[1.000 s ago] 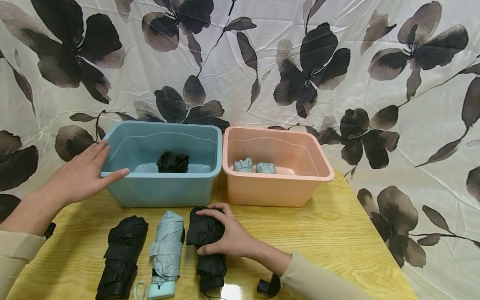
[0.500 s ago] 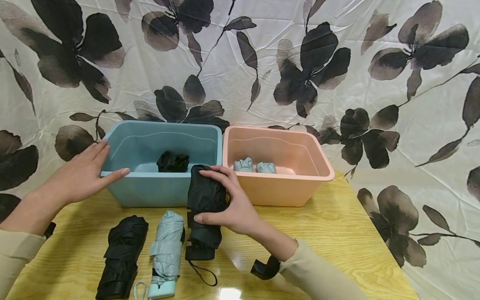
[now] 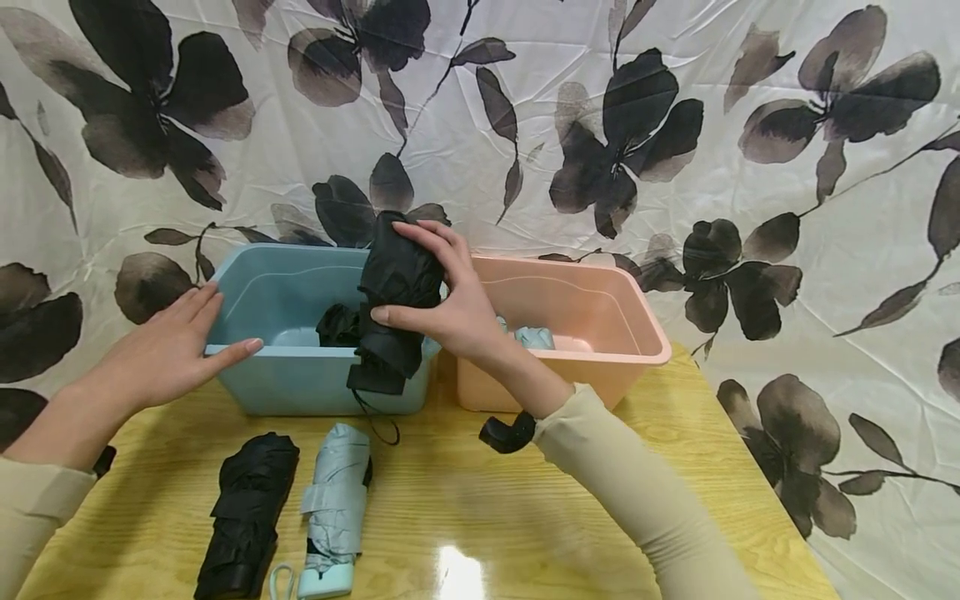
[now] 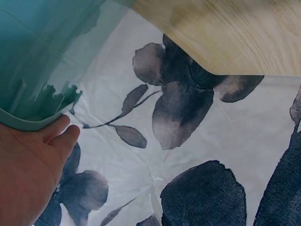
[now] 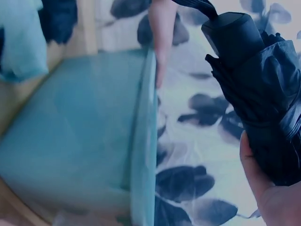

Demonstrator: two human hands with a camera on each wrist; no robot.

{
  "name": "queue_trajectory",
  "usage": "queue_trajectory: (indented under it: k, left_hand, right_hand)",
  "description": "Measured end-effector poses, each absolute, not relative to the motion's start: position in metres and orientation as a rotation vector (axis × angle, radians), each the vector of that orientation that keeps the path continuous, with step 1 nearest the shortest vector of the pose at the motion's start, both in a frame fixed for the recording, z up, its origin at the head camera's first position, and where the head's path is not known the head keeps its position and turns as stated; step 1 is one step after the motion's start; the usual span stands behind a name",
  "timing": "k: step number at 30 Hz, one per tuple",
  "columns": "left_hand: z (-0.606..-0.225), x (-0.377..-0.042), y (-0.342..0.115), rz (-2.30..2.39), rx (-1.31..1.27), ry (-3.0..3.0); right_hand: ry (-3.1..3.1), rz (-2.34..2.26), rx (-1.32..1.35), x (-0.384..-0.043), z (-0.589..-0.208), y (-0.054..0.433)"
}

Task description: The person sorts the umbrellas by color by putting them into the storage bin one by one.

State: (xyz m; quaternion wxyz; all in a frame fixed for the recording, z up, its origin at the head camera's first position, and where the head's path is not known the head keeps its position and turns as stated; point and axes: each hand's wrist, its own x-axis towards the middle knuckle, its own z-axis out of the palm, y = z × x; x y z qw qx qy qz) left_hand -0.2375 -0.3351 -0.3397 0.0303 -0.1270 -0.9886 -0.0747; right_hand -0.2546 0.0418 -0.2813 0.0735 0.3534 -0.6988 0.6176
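My right hand (image 3: 457, 304) grips a black folded umbrella (image 3: 397, 279), held tilted over the front rim of the blue bin (image 3: 322, 354). Its wrist loop dangles below the handle; the right wrist view shows the black handle end (image 5: 235, 37) close up. My left hand (image 3: 161, 350) rests on the bin's left front corner, fingers straight along the side and thumb across the rim. Inside that bin lies a black folded umbrella (image 3: 339, 325), partly hidden. On the table in front are another black folded umbrella (image 3: 247, 517) and a light blue folded umbrella (image 3: 335, 508).
A pink bin (image 3: 555, 379) stands right of the blue one, partly behind my right forearm, with light blue bundles (image 3: 534, 337) inside. Both bins sit on a wood-grain table (image 3: 562, 517). A floral curtain (image 3: 525, 125) hangs close behind them.
The right hand has lifted the black umbrella off the table and carried it up and forward to the blue bin's rim. The left hand has stayed in place.
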Motion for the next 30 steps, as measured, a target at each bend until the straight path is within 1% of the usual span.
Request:
queue_trajectory:
  k: [8,15,20,24,30]
  left_hand:
    - [-0.341,-0.237,-0.336,-0.220,-0.388,-3.040]
    - [-0.340,-0.237,-0.336,-0.204,-0.381,-3.048]
    - [-0.336,-0.236,-0.335,-0.207,-0.372,-3.052]
    - [-0.336,-0.235,-0.335,-0.209,-0.373,-3.046]
    - [-0.338,-0.235,-0.336,-0.217,-0.395,-3.032]
  right_hand:
    - [-2.213,1.635,0.989,-0.307,-0.268,0.016]
    - [-2.408,1.520,0.926,-0.339,-0.281,-0.002]
    - [-2.566,1.500,0.844,-0.356,-0.298,-0.009]
    - [-2.713,1.392,0.821,-0.363,-0.311,-0.013]
    - [-2.867,1.155,0.905,-0.365,-0.320,-0.021]
